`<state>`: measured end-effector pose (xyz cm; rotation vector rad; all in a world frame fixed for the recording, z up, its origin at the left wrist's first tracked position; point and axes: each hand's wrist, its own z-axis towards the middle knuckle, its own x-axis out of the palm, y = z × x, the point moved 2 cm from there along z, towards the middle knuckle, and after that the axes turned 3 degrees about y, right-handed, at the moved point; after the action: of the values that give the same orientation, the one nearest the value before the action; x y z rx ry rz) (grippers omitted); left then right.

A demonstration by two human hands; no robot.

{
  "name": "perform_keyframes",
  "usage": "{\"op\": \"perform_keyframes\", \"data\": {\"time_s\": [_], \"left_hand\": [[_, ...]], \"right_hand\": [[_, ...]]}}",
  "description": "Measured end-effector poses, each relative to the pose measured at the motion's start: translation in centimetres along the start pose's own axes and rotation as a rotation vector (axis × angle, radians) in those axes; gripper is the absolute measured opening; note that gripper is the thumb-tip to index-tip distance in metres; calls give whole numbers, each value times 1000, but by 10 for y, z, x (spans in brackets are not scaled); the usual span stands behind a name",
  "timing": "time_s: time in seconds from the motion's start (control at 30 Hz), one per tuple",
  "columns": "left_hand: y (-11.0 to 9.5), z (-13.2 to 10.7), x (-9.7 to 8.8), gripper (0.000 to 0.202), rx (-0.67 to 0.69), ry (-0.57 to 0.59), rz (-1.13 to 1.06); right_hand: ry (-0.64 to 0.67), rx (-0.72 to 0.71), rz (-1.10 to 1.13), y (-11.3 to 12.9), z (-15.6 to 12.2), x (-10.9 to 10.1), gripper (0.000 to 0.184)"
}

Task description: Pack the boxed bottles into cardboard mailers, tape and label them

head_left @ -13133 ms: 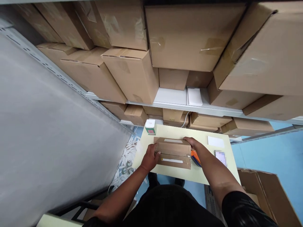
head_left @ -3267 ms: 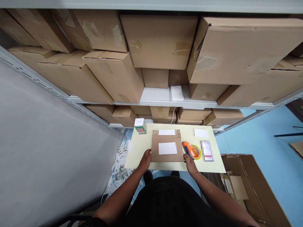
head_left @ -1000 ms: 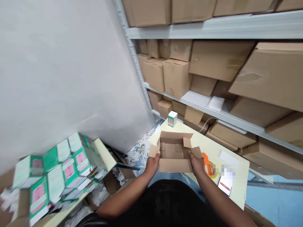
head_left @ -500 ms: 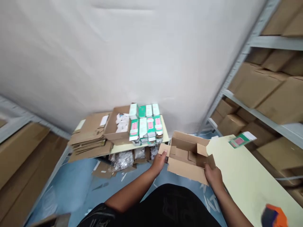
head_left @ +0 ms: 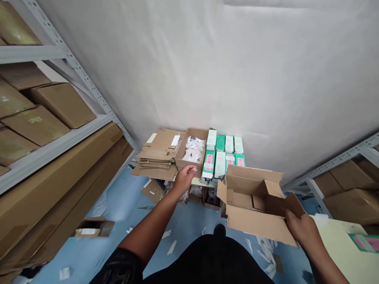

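My right hand grips the right end flap of an open cardboard box, thumb inside and the other fingers hidden behind the cardboard. The box is held tilted toward me, its flaps spread, with bare cardboard showing inside. My left hand is apart from it, at the near edge of a carton of white plastic-wrapped packets. Its fingers are curled in toward the thumb, and I see nothing held in them. Whether it touches the carton I cannot tell.
Flattened cardboard boxes are stacked left of the carton. Green, white and pink product boxes stand to its right. Shelving with brown cartons flanks both sides. A pale yellow table is at right. Paper scraps litter the blue floor.
My left hand has let go of the box's left flap and moved left to the carton of packets. My right hand still holds the box. The view has turned left.
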<state>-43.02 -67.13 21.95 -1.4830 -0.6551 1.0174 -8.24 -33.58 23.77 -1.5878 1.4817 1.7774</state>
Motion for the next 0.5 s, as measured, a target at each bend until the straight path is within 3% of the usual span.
{"op": "perform_keyframes", "data": {"time_s": [0.1, 0.2, 0.37, 0.5], "left_hand": [[-16, 44, -19, 40, 50, 33, 250], [-17, 89, -26, 39, 11, 112, 434], [17, 159, -17, 43, -148, 185, 714], [47, 200, -7, 48, -264, 230, 784]], "right_hand": [[-38, -61, 35, 23, 32, -11, 47], [-39, -101, 79, 40, 69, -16, 46], [-33, -225, 176, 64, 122, -13, 47], [2, -214, 156, 80, 143, -10, 50]]}}
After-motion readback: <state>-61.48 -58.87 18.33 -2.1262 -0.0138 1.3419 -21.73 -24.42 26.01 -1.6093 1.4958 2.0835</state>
